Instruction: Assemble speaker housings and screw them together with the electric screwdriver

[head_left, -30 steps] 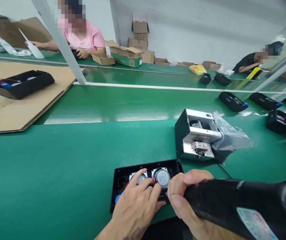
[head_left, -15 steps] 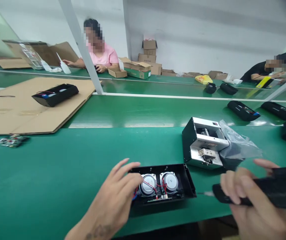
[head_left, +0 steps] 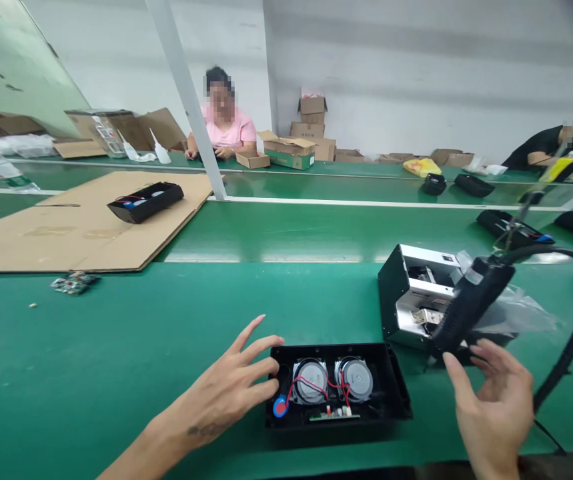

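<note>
In front of me on the green bench lies an open black speaker case (head_left: 386, 373). Inside are two round silver speaker drivers (head_left: 312, 381), red wires, a blue-and-red disc (head_left: 281, 406) and a small circuit board (head_left: 333, 415). My left hand (head_left: 239, 377) grips the case's left wall, fingers bent over the rim and little finger raised; its thumb is hidden. My right hand (head_left: 496, 400) is open and empty, thumb and fingers apart, right of the case. Just above it a black electric screwdriver (head_left: 473, 303) hangs tilted, tip down, on a cable.
A silver-and-black machine (head_left: 391, 300) stands behind the screwdriver, with a clear plastic bag (head_left: 526, 313) beside it. Cardboard (head_left: 66, 233) at the left bears another black case (head_left: 149, 202). Loose circuit boards (head_left: 75, 283) lie nearby. Two people sit across the benches.
My right hand has let go of the screwdriver, which now hangs upright-tilted above it. My left hand has drawn back from inside the case to its left wall. The view has shifted left.
</note>
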A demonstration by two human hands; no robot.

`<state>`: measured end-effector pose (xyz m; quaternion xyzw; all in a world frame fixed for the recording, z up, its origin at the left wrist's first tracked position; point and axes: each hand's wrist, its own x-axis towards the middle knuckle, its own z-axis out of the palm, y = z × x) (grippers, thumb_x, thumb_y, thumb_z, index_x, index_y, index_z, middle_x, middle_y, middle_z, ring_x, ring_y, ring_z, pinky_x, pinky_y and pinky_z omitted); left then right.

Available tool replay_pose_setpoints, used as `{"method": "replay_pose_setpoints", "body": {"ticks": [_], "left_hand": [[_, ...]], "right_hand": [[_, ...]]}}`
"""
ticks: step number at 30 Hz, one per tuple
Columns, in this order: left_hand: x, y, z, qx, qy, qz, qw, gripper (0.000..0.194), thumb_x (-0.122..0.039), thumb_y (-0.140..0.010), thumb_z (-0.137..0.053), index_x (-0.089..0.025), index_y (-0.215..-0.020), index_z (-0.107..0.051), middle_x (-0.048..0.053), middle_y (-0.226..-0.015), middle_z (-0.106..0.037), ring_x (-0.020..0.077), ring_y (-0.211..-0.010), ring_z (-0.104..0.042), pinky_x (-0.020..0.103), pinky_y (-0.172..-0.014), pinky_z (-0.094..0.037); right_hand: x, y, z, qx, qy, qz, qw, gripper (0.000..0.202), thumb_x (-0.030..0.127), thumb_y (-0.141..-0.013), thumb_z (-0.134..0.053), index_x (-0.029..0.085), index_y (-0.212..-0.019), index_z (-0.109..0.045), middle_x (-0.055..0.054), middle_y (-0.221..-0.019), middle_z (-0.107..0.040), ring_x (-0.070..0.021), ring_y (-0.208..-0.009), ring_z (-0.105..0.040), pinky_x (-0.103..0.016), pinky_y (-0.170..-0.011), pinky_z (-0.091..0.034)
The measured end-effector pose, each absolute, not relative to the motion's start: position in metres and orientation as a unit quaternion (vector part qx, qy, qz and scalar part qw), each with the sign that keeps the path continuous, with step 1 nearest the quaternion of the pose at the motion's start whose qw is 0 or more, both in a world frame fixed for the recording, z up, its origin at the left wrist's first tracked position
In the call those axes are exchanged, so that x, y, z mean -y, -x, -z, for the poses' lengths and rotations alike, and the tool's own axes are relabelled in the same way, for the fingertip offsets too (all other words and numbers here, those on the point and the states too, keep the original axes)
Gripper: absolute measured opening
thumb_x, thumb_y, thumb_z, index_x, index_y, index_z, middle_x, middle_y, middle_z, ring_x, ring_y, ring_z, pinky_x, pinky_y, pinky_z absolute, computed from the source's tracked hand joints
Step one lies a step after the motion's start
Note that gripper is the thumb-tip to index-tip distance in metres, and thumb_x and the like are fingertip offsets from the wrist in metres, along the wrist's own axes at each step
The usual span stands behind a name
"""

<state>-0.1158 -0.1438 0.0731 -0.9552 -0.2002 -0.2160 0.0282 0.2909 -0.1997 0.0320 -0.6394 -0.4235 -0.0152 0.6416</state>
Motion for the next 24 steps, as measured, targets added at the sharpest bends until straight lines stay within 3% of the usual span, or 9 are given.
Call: {"method": "replay_pose_setpoints", "body": {"ticks": [4,8,13,18,21,24], "left_hand": [[0.146,0.115,-0.078,0.175,0.960,0.212,0.044,0.029,-0.001,-0.106,-0.047,-0.017,-0.091,-0.067,0.002,-0.091,-0.066,0.0247,-0.126,-0.060,0.070,-0.140,-0.011],[0.145,0.109,-0.083,0.147,0.963,0.218,0.055,0.035,-0.005,-0.110,-0.044,-0.017,-0.084,-0.065,-0.001,-0.078,-0.061,0.0203,-0.104,-0.062,0.073,-0.138,-0.015],[0.104,0.120,-0.088,0.139,0.961,0.233,0.061,0.039,-0.011,-0.112,-0.040,-0.020,-0.083,-0.064,-0.001,-0.080,-0.065,0.0198,-0.096,-0.059,0.072,-0.135,-0.019],[0.000,0.106,-0.098,0.194,0.954,0.203,0.106,0.018,-0.019,-0.103,-0.066,-0.029,-0.088,-0.072,-0.004,-0.087,-0.072,0.0217,-0.103,-0.059,0.060,-0.134,-0.022],[-0.066,0.063,-0.100,0.304,0.923,0.221,0.088,0.012,-0.019,-0.090,-0.079,-0.030,-0.086,-0.077,-0.002,-0.091,-0.075,0.0265,-0.110,-0.061,0.063,-0.130,-0.027],[-0.118,0.010,-0.093,0.370,0.884,0.269,0.098,0.012,-0.015,-0.086,-0.079,-0.026,-0.090,-0.080,0.006,-0.095,-0.076,0.0323,-0.110,-0.062,0.066,-0.118,-0.040]], "right_hand": [[0.214,-0.276,-0.002,0.382,0.649,-0.063,0.655,0.043,0.049,-0.083,-0.088,0.021,-0.105,-0.065,-0.002,-0.092,-0.065,-0.0173,-0.078,-0.065,-0.031,-0.075,-0.057],[0.219,-0.265,0.015,0.410,0.678,-0.197,0.578,0.045,0.061,-0.086,-0.082,0.019,-0.099,-0.068,-0.003,-0.078,-0.068,-0.0190,-0.066,-0.067,-0.028,-0.059,-0.056],[0.212,-0.253,0.012,0.477,0.675,-0.215,0.521,0.034,0.054,-0.095,-0.069,0.021,-0.098,-0.071,0.000,-0.069,-0.064,-0.0158,-0.055,-0.060,-0.025,-0.053,-0.051],[0.202,-0.249,0.020,0.545,0.697,-0.160,0.437,0.018,0.042,-0.093,-0.065,0.026,-0.090,-0.072,0.004,-0.061,-0.063,-0.0157,-0.049,-0.060,-0.026,-0.055,-0.049],[0.198,-0.253,0.037,0.574,0.705,-0.134,0.395,0.013,0.038,-0.092,-0.066,0.028,-0.086,-0.073,0.005,-0.061,-0.065,-0.0156,-0.050,-0.063,-0.025,-0.055,-0.048],[0.195,-0.254,0.053,0.572,0.714,-0.115,0.387,0.016,0.037,-0.091,-0.064,0.028,-0.080,-0.070,0.005,-0.060,-0.065,-0.0153,-0.049,-0.062,-0.025,-0.054,-0.046]]}}
